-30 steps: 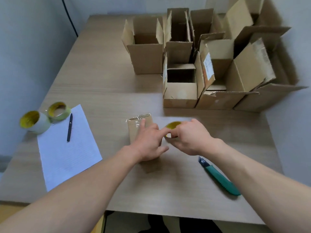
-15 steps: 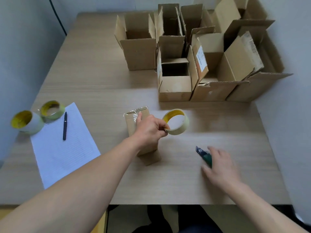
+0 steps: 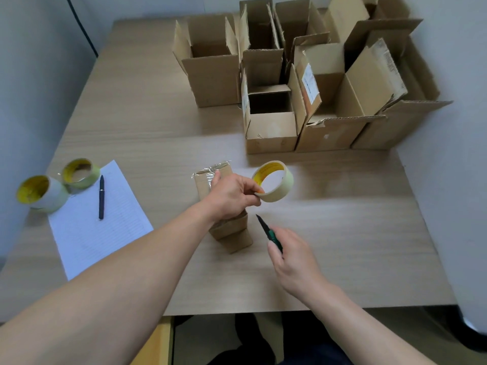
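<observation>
Forward, left grip (image 3: 232,193) pinching tape roll (image 3: 286,189)

Not one word, number or brand can be read here. A white sticker (image 3: 308,84) with print too fine to make out sits on the upright flap of an open cardboard box (image 3: 332,134) in the far right group. A second printed label (image 3: 389,60), just as blurred, is on the big flap of the carton (image 3: 366,90) to its right. Dark marks on the yellow inner core of the tape roll (image 3: 283,189) are illegible. The sheet of paper (image 3: 105,233) at near left shows only faint lines.
</observation>
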Motion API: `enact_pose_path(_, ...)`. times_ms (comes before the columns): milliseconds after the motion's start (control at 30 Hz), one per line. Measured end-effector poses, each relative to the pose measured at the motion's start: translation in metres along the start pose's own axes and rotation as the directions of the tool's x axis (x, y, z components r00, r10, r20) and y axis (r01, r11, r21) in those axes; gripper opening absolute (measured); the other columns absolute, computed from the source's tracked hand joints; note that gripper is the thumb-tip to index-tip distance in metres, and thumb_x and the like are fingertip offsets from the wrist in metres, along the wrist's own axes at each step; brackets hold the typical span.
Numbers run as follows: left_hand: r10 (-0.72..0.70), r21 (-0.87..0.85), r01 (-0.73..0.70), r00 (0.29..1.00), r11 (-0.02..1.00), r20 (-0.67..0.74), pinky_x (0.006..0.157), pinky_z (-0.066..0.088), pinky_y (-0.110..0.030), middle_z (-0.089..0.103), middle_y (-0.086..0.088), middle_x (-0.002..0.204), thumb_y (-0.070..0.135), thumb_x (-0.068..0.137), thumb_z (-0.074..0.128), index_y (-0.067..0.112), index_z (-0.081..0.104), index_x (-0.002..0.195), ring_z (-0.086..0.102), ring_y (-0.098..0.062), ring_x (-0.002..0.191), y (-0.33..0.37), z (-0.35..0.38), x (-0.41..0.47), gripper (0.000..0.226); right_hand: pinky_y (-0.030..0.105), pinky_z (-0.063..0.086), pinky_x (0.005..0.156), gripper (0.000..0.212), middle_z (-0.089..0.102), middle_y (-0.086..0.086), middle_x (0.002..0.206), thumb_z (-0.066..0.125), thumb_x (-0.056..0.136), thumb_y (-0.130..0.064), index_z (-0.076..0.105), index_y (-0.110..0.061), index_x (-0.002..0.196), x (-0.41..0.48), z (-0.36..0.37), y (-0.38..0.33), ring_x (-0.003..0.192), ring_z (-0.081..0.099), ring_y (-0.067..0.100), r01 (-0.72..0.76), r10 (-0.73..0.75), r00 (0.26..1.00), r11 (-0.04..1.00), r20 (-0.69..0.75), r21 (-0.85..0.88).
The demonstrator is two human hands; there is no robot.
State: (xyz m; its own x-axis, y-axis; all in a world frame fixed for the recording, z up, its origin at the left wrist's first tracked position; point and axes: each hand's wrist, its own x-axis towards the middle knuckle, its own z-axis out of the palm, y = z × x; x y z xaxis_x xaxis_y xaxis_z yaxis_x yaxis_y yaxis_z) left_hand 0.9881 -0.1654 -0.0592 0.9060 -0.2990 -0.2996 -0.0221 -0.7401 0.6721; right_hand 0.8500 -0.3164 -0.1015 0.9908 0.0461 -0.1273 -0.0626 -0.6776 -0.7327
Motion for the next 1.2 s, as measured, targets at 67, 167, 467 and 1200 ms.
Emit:
enact_pose_path(67, -0.001, 0.002, 0.001, 1.0, 1.0, 0.004, 0.118, -0.005, -0.048, 0.063, 0.024, 0.067, 0.026, 0.08, 0.078, 0.042, 0.067, 0.074, 0.054, 0.01, 0.083, 0.0, 0.0, 0.0, 0.02, 0.038, 0.042, 0.072, 0.017, 0.053, -0.002, 0.085, 0.048, 0.094, -0.026, 0.059, -0.015, 0.1, 0.004, 0.001, -0.001, 0.081, 0.05, 0.021, -0.002, 0.003, 0.999, 1.0, 0.035, -0.018)
enact_pose_path(167, 0.002, 0.01, -0.002, 1.0, 1.0, 0.004, 0.118, -0.003, -0.049, 0.062, 0.025, 0.064, 0.027, 0.08, 0.078, 0.044, 0.065, 0.071, 0.053, 0.012, 0.081, 0.0, 0.0, 0.0, 0.023, 0.039, 0.043, 0.076, 0.017, 0.057, 0.001, 0.09, 0.049, 0.096, -0.025, 0.06, -0.015, 0.106, 0.009, 0.002, -0.003, 0.085, 0.052, 0.022, 0.003, -0.002, 0.998, 1.0, 0.065, -0.02)
enact_pose_path(467, -0.007, 0.02, 0.007, 1.0, 1.0, -0.005, 0.118, -0.005, -0.049, 0.069, 0.018, 0.074, 0.026, 0.08, 0.077, 0.043, 0.066, 0.074, 0.055, 0.002, 0.085, 0.002, -0.001, -0.001, 0.021, 0.037, 0.041, 0.073, 0.015, 0.053, -0.002, 0.087, 0.05, 0.097, -0.023, 0.06, -0.016, 0.105, 0.016, 0.004, -0.002, 0.082, 0.048, 0.02, 0.044, -0.043, 0.997, 0.999, 0.066, -0.024)
enact_pose_path(1200, 0.0, 0.057, 0.003, 0.999, 0.998, -0.051, 0.118, -0.009, -0.044, 0.055, 0.023, 0.06, 0.028, 0.083, 0.074, 0.037, 0.075, 0.093, 0.053, 0.0, 0.083, 0.003, 0.003, 0.001, 0.014, 0.038, 0.04, 0.07, 0.038, 0.057, 0.004, 0.098, 0.073, 0.078, -0.03, 0.064, -0.022, 0.114, 0.015, -0.049, 0.065, 0.092, 0.057, 0.034, -0.103, 0.029, 0.988, 0.851, -0.15, -0.516)
